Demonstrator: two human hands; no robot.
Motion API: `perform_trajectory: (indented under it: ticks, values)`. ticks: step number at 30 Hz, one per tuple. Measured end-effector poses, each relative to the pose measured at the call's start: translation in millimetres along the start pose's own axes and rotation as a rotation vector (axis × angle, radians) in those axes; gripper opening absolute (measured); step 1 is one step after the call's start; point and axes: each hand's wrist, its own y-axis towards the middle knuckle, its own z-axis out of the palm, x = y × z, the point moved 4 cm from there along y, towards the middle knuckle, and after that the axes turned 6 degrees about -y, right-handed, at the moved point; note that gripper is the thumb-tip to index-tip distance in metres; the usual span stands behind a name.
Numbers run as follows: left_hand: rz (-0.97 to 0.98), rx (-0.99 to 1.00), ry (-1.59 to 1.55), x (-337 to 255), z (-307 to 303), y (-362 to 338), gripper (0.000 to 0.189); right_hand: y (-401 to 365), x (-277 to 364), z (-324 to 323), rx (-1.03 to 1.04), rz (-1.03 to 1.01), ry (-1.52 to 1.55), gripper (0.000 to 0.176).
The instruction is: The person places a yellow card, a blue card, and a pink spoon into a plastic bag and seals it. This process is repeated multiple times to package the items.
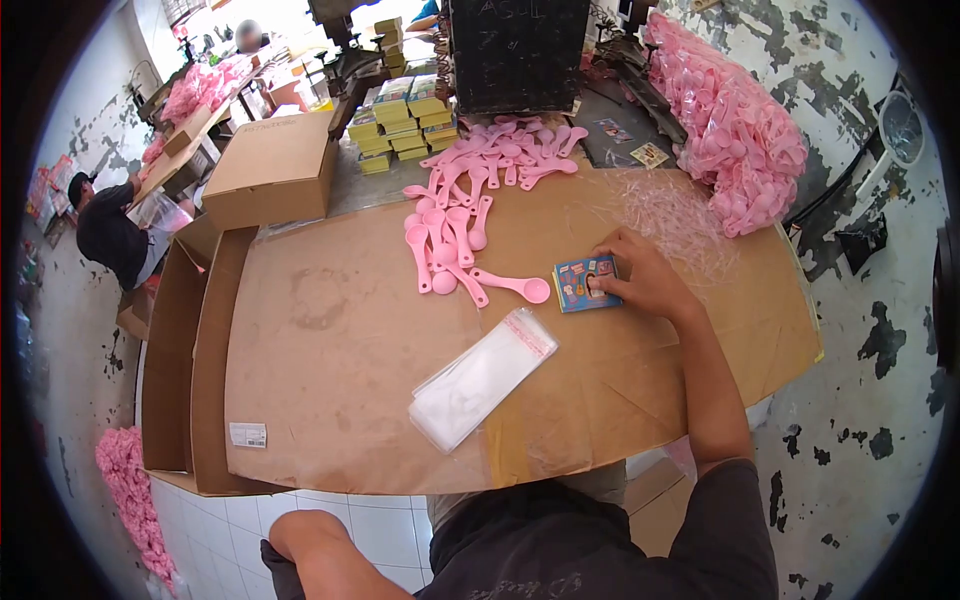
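Note:
My right hand (648,274) is closed around the edge of a small stack of blue printed cards (573,284), thumb on top, at the right of the cardboard-covered table (330,390). Just left of the cards lies a pink plastic scoop (510,285), its bowl toward them. More pink scoops (455,235) are piled behind it, up to the back of the table. A stack of clear plastic bags (480,382) lies at an angle nearer to me. Of my left arm only the bent elbow shows at the bottom; my left hand is out of view.
A closed cardboard box (270,165) and an open carton (195,370) stand at the left. Piled card stacks (405,115) and a black panel (515,55) are behind. At the right are plastic scraps (670,215) and bagged scoops (740,140). A person (110,225) sits far left.

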Motion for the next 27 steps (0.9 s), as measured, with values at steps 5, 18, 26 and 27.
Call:
perform_trajectory:
  ticks: [5,18,26,27]
  values:
    - [-0.428,-0.494,0.018,13,-82,-31,0.016,1,-3,4,-0.110,-0.039,0.072,0.033]
    - [-0.601,-1.455,1.277,92,-189,-124,0.025,2,-17,1,-0.304,-0.047,0.098,0.013]
    - [-0.499,-1.661,1.048,98,-191,-137,0.021,-6,40,38,0.199,0.059,1.043,0.011]
    - [-0.488,-1.667,1.048,98,-190,-138,0.020,-7,51,44,0.276,0.013,1.040,0.011]
